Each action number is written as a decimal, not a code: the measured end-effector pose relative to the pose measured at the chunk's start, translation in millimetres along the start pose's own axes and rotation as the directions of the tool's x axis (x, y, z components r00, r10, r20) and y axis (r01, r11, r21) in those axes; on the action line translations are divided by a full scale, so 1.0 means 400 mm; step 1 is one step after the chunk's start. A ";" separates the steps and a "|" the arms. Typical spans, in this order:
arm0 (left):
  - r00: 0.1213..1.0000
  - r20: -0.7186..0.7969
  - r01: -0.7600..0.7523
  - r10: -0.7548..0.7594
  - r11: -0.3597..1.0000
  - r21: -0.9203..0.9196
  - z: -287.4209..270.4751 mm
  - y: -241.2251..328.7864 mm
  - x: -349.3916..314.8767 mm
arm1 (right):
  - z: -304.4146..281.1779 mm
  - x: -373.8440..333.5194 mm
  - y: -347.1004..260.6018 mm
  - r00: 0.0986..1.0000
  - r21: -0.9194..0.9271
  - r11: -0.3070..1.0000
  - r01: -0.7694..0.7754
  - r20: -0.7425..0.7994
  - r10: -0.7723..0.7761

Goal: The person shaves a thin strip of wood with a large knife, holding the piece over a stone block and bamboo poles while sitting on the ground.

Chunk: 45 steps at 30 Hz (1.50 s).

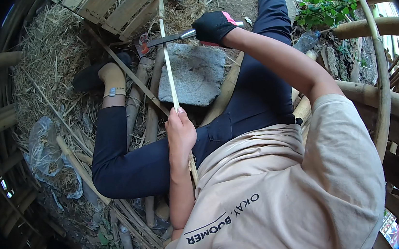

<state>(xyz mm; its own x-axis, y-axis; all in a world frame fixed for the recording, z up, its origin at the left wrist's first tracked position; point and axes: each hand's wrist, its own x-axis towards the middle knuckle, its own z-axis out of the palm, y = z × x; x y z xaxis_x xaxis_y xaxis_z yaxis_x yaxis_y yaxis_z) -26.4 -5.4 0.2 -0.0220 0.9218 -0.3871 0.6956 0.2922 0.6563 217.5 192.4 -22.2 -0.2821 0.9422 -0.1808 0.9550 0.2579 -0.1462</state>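
My bare left hand [181, 132] is closed round a long, pale bamboo strip [170, 74], in front of my bent left thigh. From there the strip runs away past a grey stone block [191, 72]; its near end shows below my wrist. My right hand [216, 28], in a black and pink glove, grips a knife [175, 36] beyond the block. The knife's long, narrow grey blade points left and crosses the strip. A red-orange piece [142, 47] shows by the blade's tip; I cannot tell whether the two are joined.
A wooden slatted panel [114, 9] stands at the far left. Bamboo poles [148, 100] lie around the block. Dry straw [41, 53] and a clear plastic bag [46, 145] lie on the left. Bamboo railings [369, 29] and a green plant [326, 9] are at the right.
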 end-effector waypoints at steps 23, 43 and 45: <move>0.996 -0.085 -0.024 0.030 0.997 0.069 -0.002 -0.005 0.012 | 0.008 -0.074 -0.111 0.956 0.004 0.969 0.246 0.166 -0.243; 0.999 -0.015 0.043 -0.043 0.999 0.027 0.001 0.042 0.000 | -0.019 0.003 0.004 0.992 0.018 1.000 -0.025 0.125 0.022; 0.999 -0.035 0.023 -0.022 0.999 0.026 0.005 0.033 -0.001 | -0.022 0.021 0.005 0.989 0.006 0.999 -0.038 0.144 0.037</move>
<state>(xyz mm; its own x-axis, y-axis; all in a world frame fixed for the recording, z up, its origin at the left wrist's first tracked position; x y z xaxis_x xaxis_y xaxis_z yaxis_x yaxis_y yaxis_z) -15.9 -2.5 7.8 -0.0622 0.9234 -0.3787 0.7135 0.3065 0.6301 217.7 202.6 -15.4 -0.2571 0.9103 -0.3244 0.9645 0.2209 -0.1447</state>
